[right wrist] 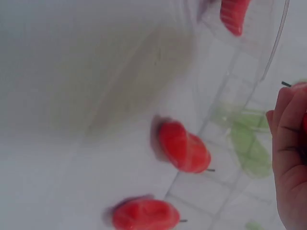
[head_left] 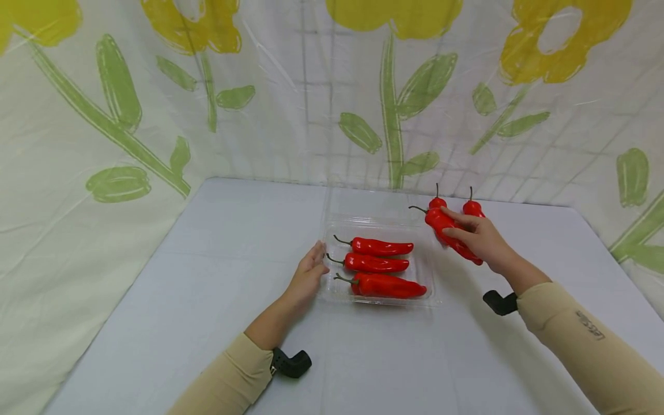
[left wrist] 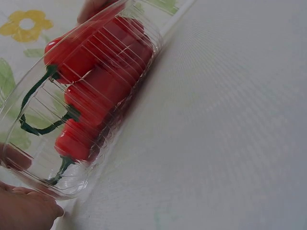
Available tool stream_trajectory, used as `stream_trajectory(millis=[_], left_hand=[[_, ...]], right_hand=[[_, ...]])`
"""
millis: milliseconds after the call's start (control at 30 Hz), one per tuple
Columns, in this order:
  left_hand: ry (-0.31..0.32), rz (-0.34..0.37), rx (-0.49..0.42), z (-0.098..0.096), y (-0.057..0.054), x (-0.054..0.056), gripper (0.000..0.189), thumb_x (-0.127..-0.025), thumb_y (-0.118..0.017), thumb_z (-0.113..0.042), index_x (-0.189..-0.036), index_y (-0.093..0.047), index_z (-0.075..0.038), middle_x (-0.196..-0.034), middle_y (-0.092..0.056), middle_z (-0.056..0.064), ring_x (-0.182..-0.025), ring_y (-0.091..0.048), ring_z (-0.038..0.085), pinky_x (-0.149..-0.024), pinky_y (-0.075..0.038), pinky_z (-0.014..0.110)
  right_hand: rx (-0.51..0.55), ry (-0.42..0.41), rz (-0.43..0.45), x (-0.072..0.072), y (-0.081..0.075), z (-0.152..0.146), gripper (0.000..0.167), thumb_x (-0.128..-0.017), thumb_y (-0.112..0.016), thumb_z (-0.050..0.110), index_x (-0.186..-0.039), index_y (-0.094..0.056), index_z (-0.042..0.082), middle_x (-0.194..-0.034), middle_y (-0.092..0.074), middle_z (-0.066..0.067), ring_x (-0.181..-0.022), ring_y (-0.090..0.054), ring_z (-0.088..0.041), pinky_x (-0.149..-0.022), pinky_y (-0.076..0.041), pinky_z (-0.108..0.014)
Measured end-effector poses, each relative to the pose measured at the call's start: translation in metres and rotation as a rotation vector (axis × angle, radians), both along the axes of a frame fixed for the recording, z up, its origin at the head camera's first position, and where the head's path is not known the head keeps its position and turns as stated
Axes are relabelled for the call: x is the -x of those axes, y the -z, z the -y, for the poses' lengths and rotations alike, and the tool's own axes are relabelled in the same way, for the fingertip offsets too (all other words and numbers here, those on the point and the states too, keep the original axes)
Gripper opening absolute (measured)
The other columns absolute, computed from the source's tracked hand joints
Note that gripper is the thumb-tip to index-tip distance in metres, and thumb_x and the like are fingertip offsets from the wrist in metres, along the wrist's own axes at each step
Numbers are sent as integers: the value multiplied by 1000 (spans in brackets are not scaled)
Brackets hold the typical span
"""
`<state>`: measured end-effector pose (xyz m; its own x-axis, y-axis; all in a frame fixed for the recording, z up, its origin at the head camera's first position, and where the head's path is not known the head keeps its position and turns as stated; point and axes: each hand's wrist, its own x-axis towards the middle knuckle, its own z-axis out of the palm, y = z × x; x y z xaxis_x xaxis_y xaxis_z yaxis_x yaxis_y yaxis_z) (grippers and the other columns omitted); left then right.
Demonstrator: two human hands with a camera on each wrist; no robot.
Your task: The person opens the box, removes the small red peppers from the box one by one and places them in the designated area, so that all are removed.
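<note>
A clear plastic clamshell box [head_left: 433,288] stands on the table with several red peppers [head_left: 383,246] lying side by side in it, stems to the left. My left hand [head_left: 307,274] rests against the box's left side, fingers fairly straight; the left wrist view shows its thumb [left wrist: 36,211] near the box's end and the peppers [left wrist: 98,91] through the wall. To the right of the box, my right hand [head_left: 479,239] holds another red pepper [head_left: 447,225] above the table, its stem pointing left. In the right wrist view this pepper is mostly hidden by the fingers [right wrist: 290,124].
Two loose red peppers, one [head_left: 437,202] behind the held pepper and one [head_left: 472,207] farther right, lie near the table's back edge. The box's clear lid [head_left: 368,204] lies folded back behind it. A flower-patterned curtain [head_left: 280,115] hangs behind the table.
</note>
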<state>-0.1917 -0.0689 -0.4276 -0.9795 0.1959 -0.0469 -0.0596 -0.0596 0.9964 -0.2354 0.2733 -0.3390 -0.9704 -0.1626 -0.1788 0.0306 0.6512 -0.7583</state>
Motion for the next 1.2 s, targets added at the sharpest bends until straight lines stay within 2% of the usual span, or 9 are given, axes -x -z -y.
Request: stream_trajectory(millis=[433, 600, 933, 1033, 1200], left_hand=[[-3, 9, 8, 1, 2, -1, 69, -83, -33, 8, -146, -5, 8, -154, -10, 23, -144, -7, 32, -117, -8, 45], [-1, 9, 3, 2, 1, -2, 69, -82, -33, 8, -146, -5, 9, -154, -10, 23, -144, -6, 32, -117, -8, 45], [-2, 7, -9, 3, 2, -1, 70, -82, -33, 8, -146, -4, 9, -154, -9, 24, -144, -5, 33, -117, -7, 45], [-8, 15, -6, 2, 1, -2, 70, -83, -33, 8, -146, -4, 8, -155, -10, 22, -144, -6, 32, -117, -8, 45], [-13, 23, 4, 2, 0, -1, 70, -83, -33, 7, -147, -5, 7, -155, -10, 21, -145, -6, 31, -117, -8, 44]], right_hand=[[80, 116, 32, 7, 5, -27, 65, -93, -49, 42, -147, -21, 22, -146, -27, -28, -125, -31, -42, -70, -50, -19], [108, 184, 45, 12, 5, -42, 68, -91, -48, 47, -148, -17, 28, -149, -23, -27, -127, -29, -41, -69, -51, -18], [72, 298, -35, 23, 10, -70, 73, -82, -51, 60, -145, -19, 41, -146, -27, -24, -118, -37, -29, -67, -49, -13], [86, 336, -40, 26, 12, -76, 74, -80, -52, 62, -144, -21, 43, -147, -26, -23, -122, -34, -32, -66, -48, -12], [122, 393, 0, 34, 14, -87, 78, -75, -54, 64, -143, -20, 46, -152, -18, -22, -130, -26, -41, -63, -47, -12]])
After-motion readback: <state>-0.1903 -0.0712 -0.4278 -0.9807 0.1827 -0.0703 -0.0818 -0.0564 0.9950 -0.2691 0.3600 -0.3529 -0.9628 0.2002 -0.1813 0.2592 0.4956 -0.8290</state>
